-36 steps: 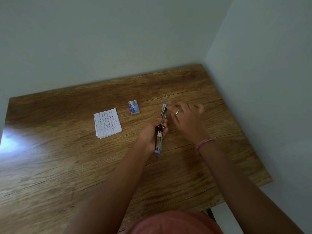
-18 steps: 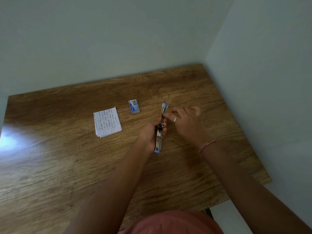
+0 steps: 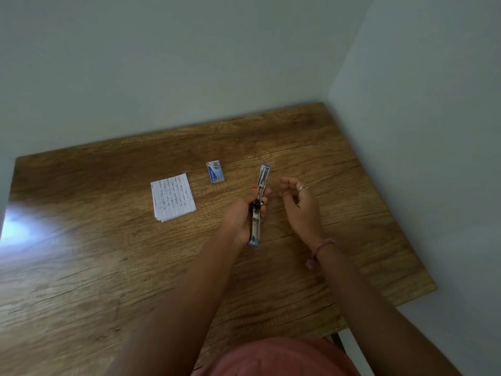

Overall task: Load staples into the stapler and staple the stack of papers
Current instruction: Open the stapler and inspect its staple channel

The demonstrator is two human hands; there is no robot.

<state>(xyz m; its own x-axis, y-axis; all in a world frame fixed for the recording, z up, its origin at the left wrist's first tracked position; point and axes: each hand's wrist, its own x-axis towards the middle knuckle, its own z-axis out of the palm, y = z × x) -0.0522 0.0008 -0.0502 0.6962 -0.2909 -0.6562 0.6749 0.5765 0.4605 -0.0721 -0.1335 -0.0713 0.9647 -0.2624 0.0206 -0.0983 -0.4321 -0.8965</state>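
Two hands over a wooden table [image 3: 81, 267] tucked into a corner. Stack of papers [image 3: 173, 197] lying flat, handwriting up, well left of the hands. Left hand [image 3: 244, 215] clamped on the stapler [image 3: 259, 203], swung fully open, metal channel up. Right hand [image 3: 301, 204] just beside it, fingers loosely apart, holding nothing, ring on. Staple box [image 3: 215, 172] between papers and stapler. Staples inside the channel? Too small to tell.

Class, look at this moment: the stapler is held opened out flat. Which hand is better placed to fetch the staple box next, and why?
Probably the right hand: it is free and open beside the stapler, while the left hand grips the stapler. The staple box lies untouched on the table.
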